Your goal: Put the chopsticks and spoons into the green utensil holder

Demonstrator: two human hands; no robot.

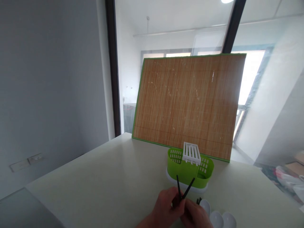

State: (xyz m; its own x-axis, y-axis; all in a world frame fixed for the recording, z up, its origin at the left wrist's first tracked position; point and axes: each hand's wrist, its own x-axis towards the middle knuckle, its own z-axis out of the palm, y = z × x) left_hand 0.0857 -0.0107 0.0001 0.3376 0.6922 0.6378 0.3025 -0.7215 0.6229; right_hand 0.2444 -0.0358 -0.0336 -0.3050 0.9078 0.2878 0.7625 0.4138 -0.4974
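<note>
On the pale table [114,177], near side: two bare hands work close together, the left hand [167,202] beside the right hand [196,215], in front of the green basket [182,170].
Dark sticks [188,188]: two slim lengths rise from between the hands and splay into a V, meeting low at the fingers; their lower ends are hidden.
Left fingers: closed together, apparently clamped on the sticks near where they meet.
Right fingers: curled in close against the left; whether they grip anything cannot be told.
Basket: upright on a white tray [199,190], with a white slatted rack [191,152] across its top; behind it a bamboo mat [187,101] leans.
White rounded pieces [216,219]: three, just right of the right hand, near some short dark ends [199,200].
Handling of the sticks: the step in hand looks like sorting or adjusting the pair between the fingertips.
Next move at the fingers: it would seem to call for a firm pinch at the crossing, splayed tips kept off the basket's front.
</note>
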